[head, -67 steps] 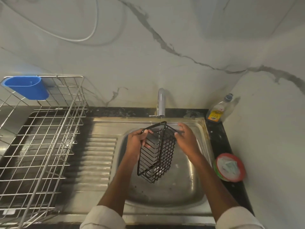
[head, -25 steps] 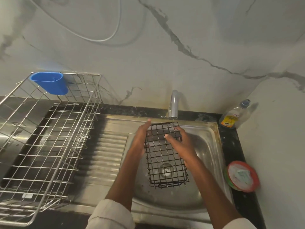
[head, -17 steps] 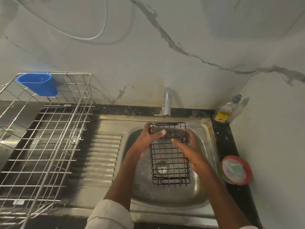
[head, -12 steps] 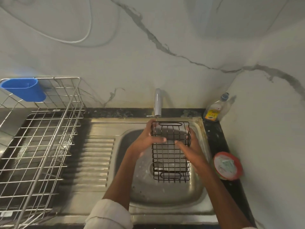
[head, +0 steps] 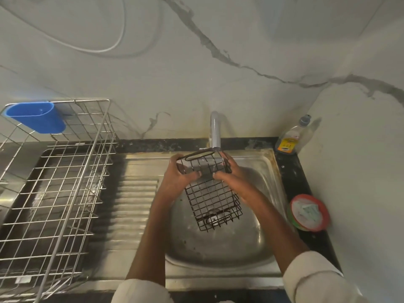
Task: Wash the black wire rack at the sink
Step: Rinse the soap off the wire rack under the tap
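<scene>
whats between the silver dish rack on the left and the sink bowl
In the head view, only the ribbed steel draining board lies between the silver wire dish rack and the round steel sink bowl; nothing sits on its ribs.

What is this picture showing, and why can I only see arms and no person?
The camera sits on the person's head and looks down, so you only see their arms. The left hand and the right hand both hold a black wire rack over a steel sink, its top end just under the tap. I can't tell if water is running. On the left stands a big silver dish rack with a blue plastic cup hooked on its corner. On the right are a bottle of dish soap and a small red tub.
</scene>
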`<control>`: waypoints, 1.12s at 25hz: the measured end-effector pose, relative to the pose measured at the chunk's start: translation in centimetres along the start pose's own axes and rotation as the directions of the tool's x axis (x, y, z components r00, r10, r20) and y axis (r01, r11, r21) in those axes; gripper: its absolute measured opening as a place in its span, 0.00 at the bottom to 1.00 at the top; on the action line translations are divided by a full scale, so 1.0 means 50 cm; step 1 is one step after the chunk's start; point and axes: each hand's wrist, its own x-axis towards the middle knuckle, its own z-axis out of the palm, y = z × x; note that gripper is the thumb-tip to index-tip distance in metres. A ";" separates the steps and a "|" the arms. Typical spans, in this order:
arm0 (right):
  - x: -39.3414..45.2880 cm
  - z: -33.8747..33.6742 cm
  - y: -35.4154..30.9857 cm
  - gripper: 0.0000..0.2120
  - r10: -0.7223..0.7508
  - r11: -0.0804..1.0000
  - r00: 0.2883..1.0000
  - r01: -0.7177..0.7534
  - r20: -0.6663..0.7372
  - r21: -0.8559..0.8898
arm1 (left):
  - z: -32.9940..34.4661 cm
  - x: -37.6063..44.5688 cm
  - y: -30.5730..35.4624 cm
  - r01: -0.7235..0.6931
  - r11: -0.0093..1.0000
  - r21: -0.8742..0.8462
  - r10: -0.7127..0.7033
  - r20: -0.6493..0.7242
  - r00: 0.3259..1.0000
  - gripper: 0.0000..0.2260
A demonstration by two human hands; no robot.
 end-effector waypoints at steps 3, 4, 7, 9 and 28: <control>0.007 0.014 -0.005 0.44 -0.012 1.000 0.999 0.013 0.046 -0.012 | -0.011 -0.011 -0.012 0.018 1.000 -0.019 -0.018 -0.022 1.000 0.33; 0.007 0.015 0.001 0.44 -0.018 1.000 0.999 0.019 0.042 -0.024 | -0.012 -0.016 -0.019 0.023 0.999 -0.036 -0.023 -0.008 1.000 0.35; -0.011 -0.002 0.039 0.46 -0.040 0.999 0.999 0.040 0.002 -0.032 | -0.016 -0.029 -0.033 0.031 0.997 -0.067 -0.027 0.055 0.998 0.40; -0.035 -0.022 0.060 0.48 -0.043 0.999 0.997 0.042 -0.067 -0.014 | -0.003 -0.036 -0.022 0.039 0.997 -0.073 -0.028 0.152 0.988 0.40; -0.072 -0.043 0.109 0.56 -0.068 0.990 0.741 0.135 -0.668 0.048 | 0.230 0.073 0.110 0.107 0.991 -0.078 -0.099 0.098 0.990 0.16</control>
